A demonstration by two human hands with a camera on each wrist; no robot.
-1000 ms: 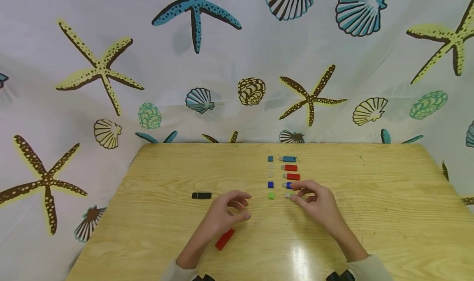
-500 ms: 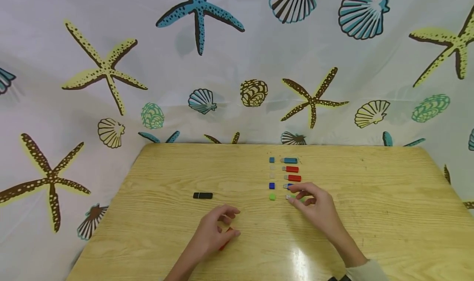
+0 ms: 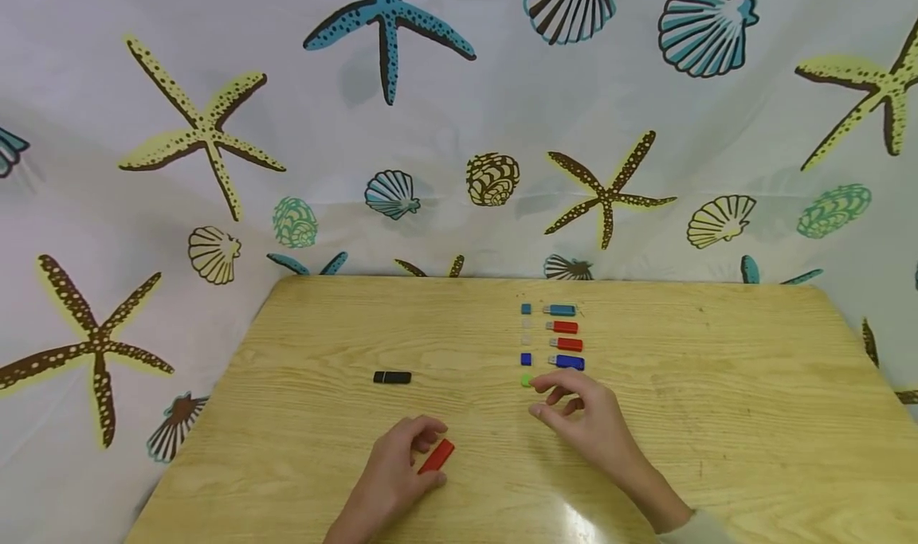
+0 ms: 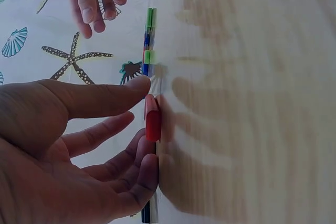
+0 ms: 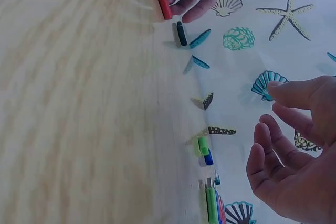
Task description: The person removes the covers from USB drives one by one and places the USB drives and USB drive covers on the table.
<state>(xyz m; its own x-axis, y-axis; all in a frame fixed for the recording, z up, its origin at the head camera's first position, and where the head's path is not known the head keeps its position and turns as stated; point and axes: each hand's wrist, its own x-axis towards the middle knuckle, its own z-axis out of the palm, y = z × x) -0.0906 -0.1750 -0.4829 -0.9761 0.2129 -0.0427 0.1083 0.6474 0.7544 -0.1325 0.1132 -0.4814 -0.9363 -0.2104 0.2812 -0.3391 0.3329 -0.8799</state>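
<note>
Low in the head view, my left hand [image 3: 396,466] is around a red USB stick [image 3: 437,455] lying slantwise on the wooden table. Its thumb and curved fingers stand on either side of the stick with a gap, as the left wrist view also shows. My right hand [image 3: 586,423] hovers, thumb and fingers apart, beside a light green cap [image 3: 526,381] that its fingertips partly cover. Nothing is between those fingers. The green USB stick [image 5: 211,205] shows in the right wrist view; in the head view the right hand hides it.
A black USB stick [image 3: 392,377] lies left of centre. Farther back are a blue stick [image 3: 570,362], two red sticks [image 3: 566,344] and a teal stick [image 3: 560,311], in a column. Their caps, including a blue cap [image 3: 526,359], line up to the left. A patterned cloth [image 3: 430,130] hangs behind the table.
My left hand has come down and leftward to the red USB stick. My right hand has shifted left and toward me, from the green stick to near its cap.
</note>
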